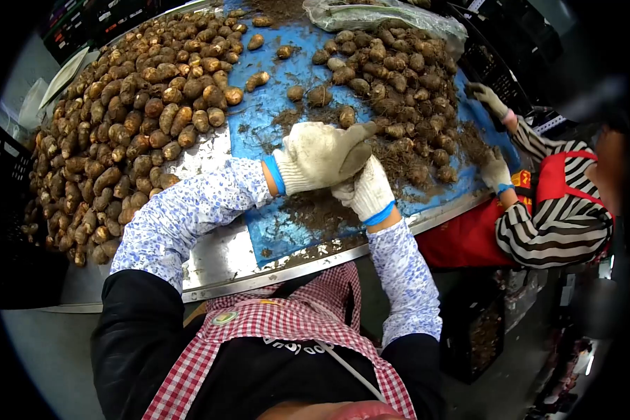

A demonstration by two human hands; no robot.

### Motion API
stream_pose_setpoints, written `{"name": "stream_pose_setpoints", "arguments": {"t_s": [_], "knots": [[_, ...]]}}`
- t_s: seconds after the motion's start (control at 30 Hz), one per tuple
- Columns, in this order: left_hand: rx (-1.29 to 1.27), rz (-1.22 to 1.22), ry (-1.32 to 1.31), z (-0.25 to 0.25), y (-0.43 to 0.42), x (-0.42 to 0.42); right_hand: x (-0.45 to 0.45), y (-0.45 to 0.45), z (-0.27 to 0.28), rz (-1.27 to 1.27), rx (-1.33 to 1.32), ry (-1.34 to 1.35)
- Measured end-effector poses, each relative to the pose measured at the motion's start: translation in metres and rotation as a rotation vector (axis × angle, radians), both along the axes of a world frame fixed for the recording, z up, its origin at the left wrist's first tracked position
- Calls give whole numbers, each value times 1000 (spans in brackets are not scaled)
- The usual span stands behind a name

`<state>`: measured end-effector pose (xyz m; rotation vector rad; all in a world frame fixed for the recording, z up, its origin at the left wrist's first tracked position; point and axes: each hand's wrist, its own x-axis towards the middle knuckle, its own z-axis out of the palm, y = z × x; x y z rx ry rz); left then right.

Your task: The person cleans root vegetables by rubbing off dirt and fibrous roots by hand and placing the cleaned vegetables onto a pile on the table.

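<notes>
My left hand (318,155), in a soiled white glove with a blue cuff, is closed over the blue sheet (259,231). Its fingers meet my right hand (371,190), gloved the same way and also closed. Whatever lies between the two hands is hidden by the gloves. Just beyond them, a few brown tubers (320,96) lie loose on the sheet. A pile of hairy, soil-covered tubers (406,77) rises to the right of my hands. Cleaner tubers (133,119) form a large heap on the left.
A co-worker in a striped top (556,227) stands at the right, both gloved hands near the hairy pile. Clear plastic (392,17) lies at the back. Dark crates (493,77) stand beyond the table's right side. The metal table edge (287,263) runs before my body.
</notes>
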<state>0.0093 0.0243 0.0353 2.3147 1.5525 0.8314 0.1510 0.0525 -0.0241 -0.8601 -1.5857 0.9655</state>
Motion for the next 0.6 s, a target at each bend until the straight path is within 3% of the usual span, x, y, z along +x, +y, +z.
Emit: {"name": "stream_pose_setpoints", "arguments": {"t_s": [0.03,0.13,0.2,0.23,0.37,0.4,0.47,0.53,0.6], "knots": [[-96,-9,20,-17,13,-3,-1,0,2,30,-116,72],[-191,167,-214,-7,7,2,0,1,17,129,-446,274],[-660,261,-720,11,7,11,-11,-20,75,-279,86,-859],[-926,403,-1021,26,2,17,-9,-20,71,-284,125,-811],[-558,171,-557,-6,9,15,1,-3,23,-306,275,-614],[-410,194,-360,-3,4,18,2,9,4,-91,266,-61],[-203,178,-95,1,-4,17,4,-15,40,99,-634,507],[203,-5,-417,-15,11,18,9,-20,41,109,-627,471],[-82,-33,-865,-23,9,11,11,-23,42,118,-620,441]]}}
